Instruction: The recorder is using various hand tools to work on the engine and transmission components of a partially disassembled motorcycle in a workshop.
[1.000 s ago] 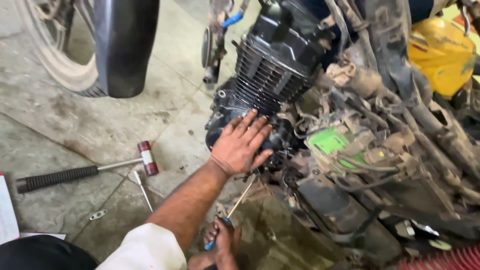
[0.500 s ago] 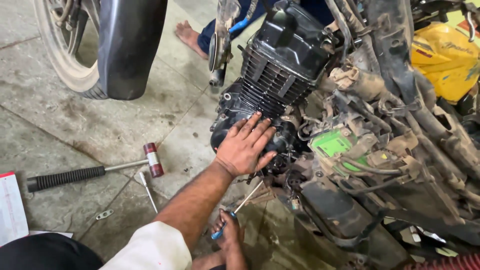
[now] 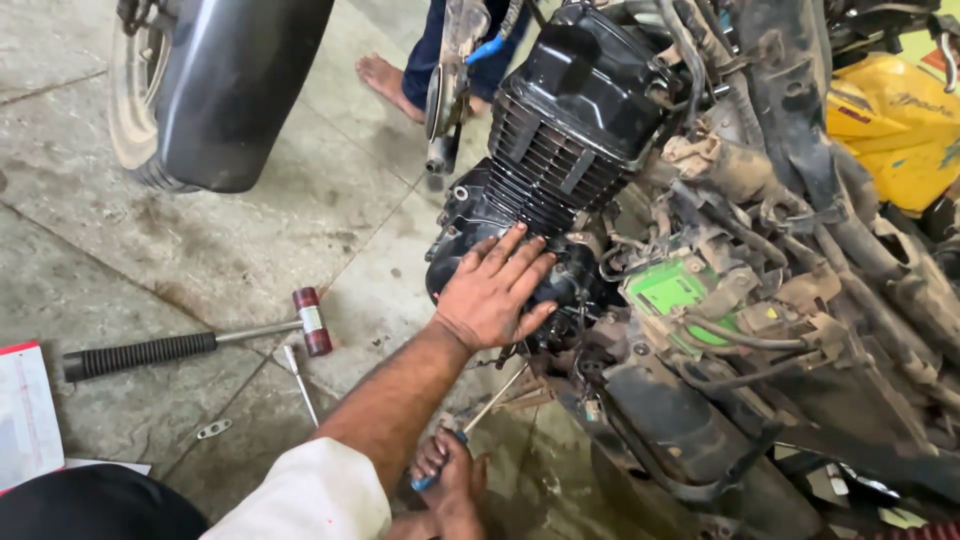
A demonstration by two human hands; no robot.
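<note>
Black finned engine (image 3: pixel 560 150), seemingly grimy

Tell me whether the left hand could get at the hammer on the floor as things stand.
Probably yes. The left hand lies flat on the black engine case, holding nothing, and the hammer lies on bare floor to its left with only a thin metal rod nearby. Nothing stands between them.

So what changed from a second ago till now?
Hardly anything on the bike. The view drifted, bringing a bystander's bare foot into sight. The left hand stays flat on the black engine case, and the right hand still holds the blue-handled screwdriver. The hammer lies unmoved on the floor.
</note>
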